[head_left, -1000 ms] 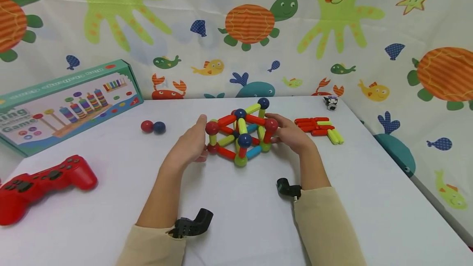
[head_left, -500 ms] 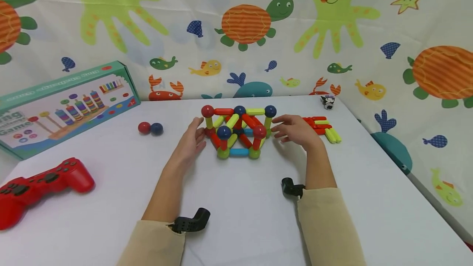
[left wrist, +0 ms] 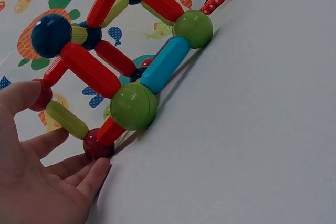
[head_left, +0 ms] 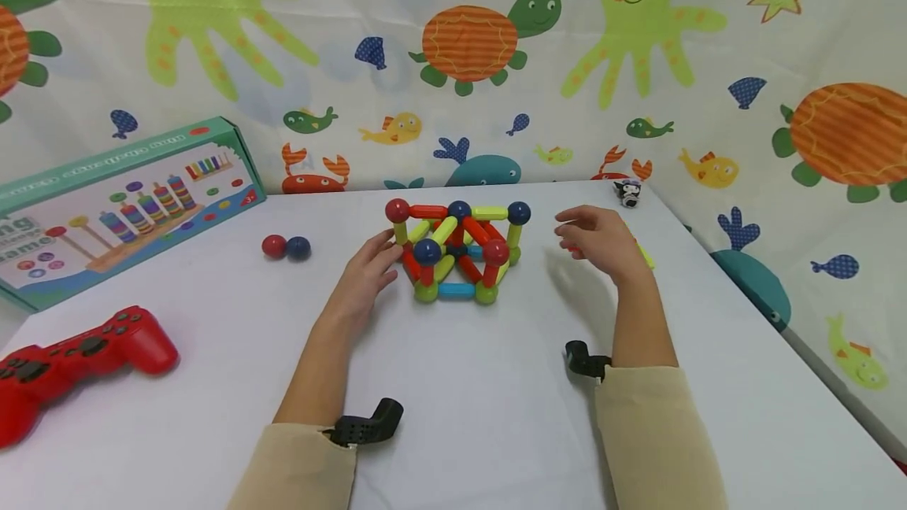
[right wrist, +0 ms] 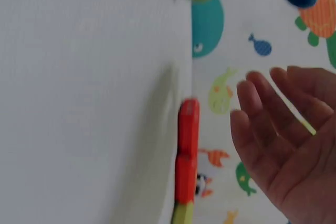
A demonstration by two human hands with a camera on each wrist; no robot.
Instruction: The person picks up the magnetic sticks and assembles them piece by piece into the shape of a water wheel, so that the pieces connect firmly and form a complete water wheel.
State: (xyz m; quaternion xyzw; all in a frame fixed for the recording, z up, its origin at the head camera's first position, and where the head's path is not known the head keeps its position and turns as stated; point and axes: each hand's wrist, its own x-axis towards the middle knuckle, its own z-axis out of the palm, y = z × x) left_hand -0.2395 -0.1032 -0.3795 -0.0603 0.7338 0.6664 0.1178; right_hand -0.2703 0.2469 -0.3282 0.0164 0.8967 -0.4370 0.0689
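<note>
A structure of magnetic rods and balls (head_left: 457,290), with red, yellow-green and blue rods joining red, dark blue and green balls, stands on the table in the head view. Beside its left side is my left hand (head_left: 360,278); in the left wrist view its loose fingers lie right at a low red ball (left wrist: 98,144), with the thumb by an upper red ball (left wrist: 41,95). My right hand (head_left: 601,241) hovers apart from the structure on the right, fingers slightly bent and holding nothing. It hides most of the loose rods; red rods (right wrist: 188,135) show in the right wrist view.
Left of the structure lie a loose red ball (head_left: 274,247) and a dark blue ball (head_left: 298,248). A red game controller (head_left: 92,356) and a boxed game (head_left: 135,207) occupy the left. A small black-and-white figure (head_left: 627,193) stands at the back right, before a patterned cloth.
The structure was turned between the hands, then left standing. My right hand has let go and moved right, over the loose rods. The left hand stays by the structure's left side.
</note>
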